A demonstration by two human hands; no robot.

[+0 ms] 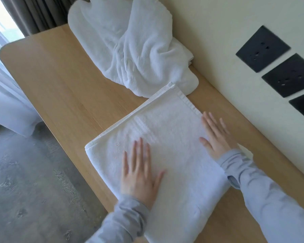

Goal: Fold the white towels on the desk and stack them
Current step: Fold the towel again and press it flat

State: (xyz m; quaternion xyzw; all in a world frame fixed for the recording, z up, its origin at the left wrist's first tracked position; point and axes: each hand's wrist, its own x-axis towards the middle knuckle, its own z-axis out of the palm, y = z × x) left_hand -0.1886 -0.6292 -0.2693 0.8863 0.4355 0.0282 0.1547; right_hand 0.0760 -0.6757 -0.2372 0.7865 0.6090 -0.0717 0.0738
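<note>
Head view of a desk (60,76) running from 10 o'clock to 5 o'clock along a pale wall (218,23). A folded towel (165,123), white and rectangular, lies flat on the desk from the centre toward 6 o'clock, its hemmed corner pointing to 12 o'clock. The left hand (139,171) rests palm down on the towel at 6 o'clock, fingers straight and slightly apart, thumb splayed toward 3 o'clock. The right hand (216,135) rests palm down on the towel's edge at 4 o'clock, fingers straight and nearly together, thumb out toward 9 o'clock. Neither hand grips the cloth. Both arms wear grey sleeves (270,199). A heap of crumpled towels (130,50) sits on the desk at 12 o'clock against the wall, just touching the folded towel's far corner. Black sockets (262,48) line the wall at 2 to 3 o'clock. Grey floor (25,172) shows at 8 o'clock.
</note>
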